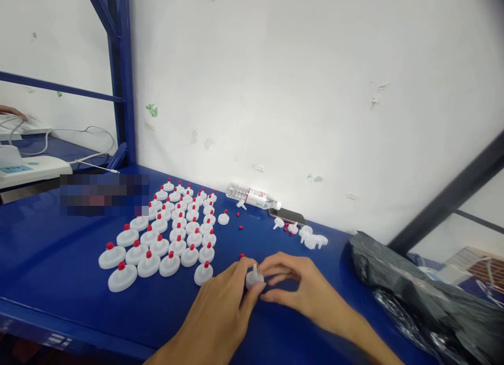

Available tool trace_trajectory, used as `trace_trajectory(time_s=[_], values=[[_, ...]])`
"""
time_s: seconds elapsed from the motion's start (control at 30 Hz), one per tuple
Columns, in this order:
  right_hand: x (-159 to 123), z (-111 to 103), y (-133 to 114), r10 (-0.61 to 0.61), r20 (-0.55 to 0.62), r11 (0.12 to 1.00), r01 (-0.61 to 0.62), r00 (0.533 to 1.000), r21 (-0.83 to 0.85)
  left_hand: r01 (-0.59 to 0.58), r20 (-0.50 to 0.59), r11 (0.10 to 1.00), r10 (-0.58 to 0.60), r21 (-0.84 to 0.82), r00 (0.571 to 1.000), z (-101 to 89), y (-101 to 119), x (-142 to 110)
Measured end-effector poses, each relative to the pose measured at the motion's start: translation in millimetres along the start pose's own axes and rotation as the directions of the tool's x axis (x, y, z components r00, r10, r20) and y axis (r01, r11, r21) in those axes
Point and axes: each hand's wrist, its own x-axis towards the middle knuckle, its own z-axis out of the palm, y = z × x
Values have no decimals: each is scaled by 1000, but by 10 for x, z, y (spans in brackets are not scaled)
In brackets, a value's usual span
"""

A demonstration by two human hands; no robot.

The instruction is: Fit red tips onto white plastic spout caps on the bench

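A white cap with a thin upright nozzle [254,279] is between my two hands, low over the front of the blue table [79,281]. My left hand [226,296] pinches it from the left with thumb and forefinger; no red tip shows on its nozzle. From the right, my right hand [303,286] curves its thumb and fingertips against the cap's edge. A small red tip [241,255] lies just beyond the left fingers. To the left stand rows of white caps with red tips [148,263], all nozzle up. One such cap [203,273] stands close to my left hand.
Loose white caps without red tips [310,239] lie back right, near several red tips [240,227]. A clear bottle [255,197] lies by the wall beside a phone [289,216]. Dark plastic bags [417,291] cover the right side. Another person's hand [13,113] shows far left.
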Motion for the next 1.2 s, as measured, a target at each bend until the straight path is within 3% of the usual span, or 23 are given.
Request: trace_trajectory(time_s=[0.1, 0.2, 0.27, 0.4, 0.5, 0.57, 0.73, 0.93, 1.2], values=[[92, -257, 1, 132, 89, 988, -139, 987, 71, -12, 39, 996, 9, 88, 999, -16, 44, -9], [265, -339, 83, 143, 3, 990, -143, 990, -10, -55, 89, 989, 42, 140, 995, -3, 45, -21], [415, -252, 172, 96, -70, 991, -102, 993, -85, -74, 96, 983, 58, 169, 994, 20, 27, -21], [675, 65, 302, -26, -57, 953, 8, 998, -302, -82, 99, 972, 61, 219, 993, 42, 10, -5], [734, 177, 313, -119, -45, 912, 92, 992, -400, -29, 88, 970, 8, 242, 996, 26, 24, 8], [695, 134, 293, -101, -49, 946, 81, 994, -314, 16, 58, 961, -33, 276, 998, 18, 28, 13], [486, -171, 184, 127, 58, 991, -129, 990, 35, 68, 24, 939, -81, 337, 996, 27, 12, 16], [405, -194, 40, 137, 143, 988, -145, 980, 50, 57, 55, 921, -85, 385, 995, 19, 19, 24], [381, -123, -58, 118, 95, 993, -116, 988, -23, 51, 87, 915, -93, 400, 992, -9, 39, 15]])
